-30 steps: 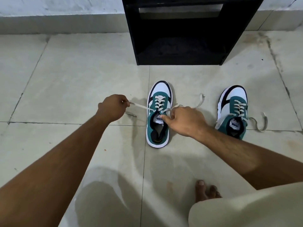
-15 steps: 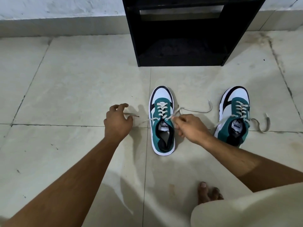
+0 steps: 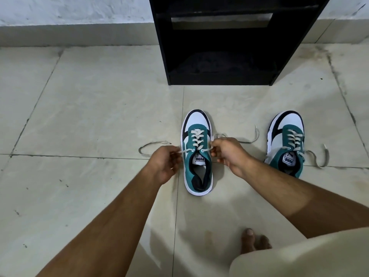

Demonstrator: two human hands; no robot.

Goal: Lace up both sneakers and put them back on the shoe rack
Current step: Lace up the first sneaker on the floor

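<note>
At frame centre, the left hand [image 3: 165, 163] and right hand [image 3: 227, 151] each pinch an end of the off-white flat lace [image 3: 196, 139], apparently just outside the top eyelets of the teal-and-white sneaker [image 3: 197, 154]. Its mate [image 3: 287, 142] stands right; the black wooden shoe rack [image 3: 229, 41] stands above.

Between the fingers [image 3: 175, 154] runs a flat, matt woven cloth lace [image 3: 196, 139], on a sneaker [image 3: 196, 152] of teal suede-like fabric with smooth white panels. Beneath the fingers the floor [image 3: 89, 108] is smooth, faintly glossy tile, scuffed; beyond them the shoe rack [image 3: 219, 47] looks matt black board.
</note>
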